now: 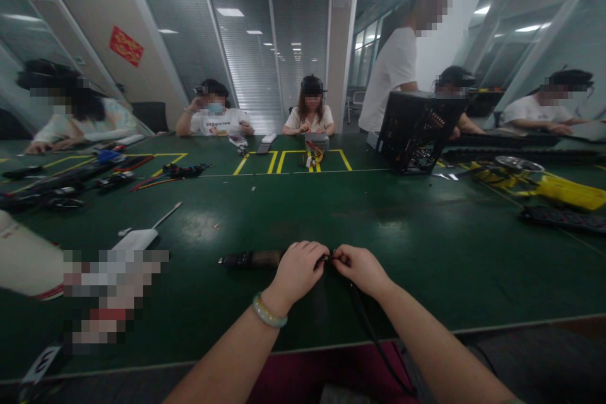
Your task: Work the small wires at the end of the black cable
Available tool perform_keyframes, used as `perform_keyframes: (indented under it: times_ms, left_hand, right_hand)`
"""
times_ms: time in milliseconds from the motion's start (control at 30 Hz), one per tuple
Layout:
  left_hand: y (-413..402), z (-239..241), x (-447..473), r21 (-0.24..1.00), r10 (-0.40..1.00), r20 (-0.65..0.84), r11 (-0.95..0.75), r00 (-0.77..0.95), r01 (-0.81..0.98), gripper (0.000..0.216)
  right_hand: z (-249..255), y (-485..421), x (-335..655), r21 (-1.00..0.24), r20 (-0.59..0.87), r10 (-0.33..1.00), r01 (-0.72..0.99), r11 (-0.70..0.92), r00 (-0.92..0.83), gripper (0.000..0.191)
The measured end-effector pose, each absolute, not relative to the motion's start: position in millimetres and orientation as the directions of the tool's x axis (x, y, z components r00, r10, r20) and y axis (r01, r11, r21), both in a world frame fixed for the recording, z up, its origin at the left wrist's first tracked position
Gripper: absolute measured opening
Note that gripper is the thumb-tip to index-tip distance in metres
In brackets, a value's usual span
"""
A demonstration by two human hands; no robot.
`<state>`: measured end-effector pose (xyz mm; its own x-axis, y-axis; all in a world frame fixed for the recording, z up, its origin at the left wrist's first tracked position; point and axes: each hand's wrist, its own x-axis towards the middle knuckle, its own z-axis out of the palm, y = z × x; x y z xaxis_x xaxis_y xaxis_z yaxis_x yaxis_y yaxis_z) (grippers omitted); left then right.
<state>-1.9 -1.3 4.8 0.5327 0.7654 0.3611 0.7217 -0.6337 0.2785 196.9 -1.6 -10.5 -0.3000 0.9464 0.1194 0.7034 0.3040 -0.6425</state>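
Holding the tool (262, 259) on the worktop (426, 233), the person works with both hands at its rear end. The tool lies flat, its metal tip pointing away from the hands. The left hand (298, 268) is closed over its back part; the right hand (362, 268) is just beside, fingers pinched on a small dark piece that seems to be the end of the cord (367, 315). The hands are near each other, with barely a gap between the fingertips.

The work looks partway through: cord and tool are brought together and lined up, but the fingers hide the join, so whether it is loose or fixed cannot be told. Neither hand has let go, so releasing both pieces appears left.

From the right hand, the cord drops nearer the person than the tool and over the worktop's edge. Left of the tool lies a screwdriver (168, 216), beside a neighbour's sleeve (28, 255). Well beyond the tool are a metal box (316, 141) with wires and, to its right, a black case (416, 132).
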Motion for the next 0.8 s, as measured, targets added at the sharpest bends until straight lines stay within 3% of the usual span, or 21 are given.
perform_keyframes:
  times_ms: [400, 800]
  left_hand:
    - [-1.1, 3.4, -0.5, 0.258, 0.781, 0.354, -0.611, 0.515, 0.749, 0.008]
    - [1.0, 0.0, -1.3, 0.274, 0.779, 0.352, -0.616, 0.519, 0.738, 0.009]
  right_hand:
    - [-10.6, -1.4, 196.7, -0.633, 0.131, 0.943, 0.706, 0.317, -0.307, 0.01]
    - [-10.9, -1.1, 197.5, -0.633, 0.132, 0.941, 0.703, 0.323, -0.313, 0.011]
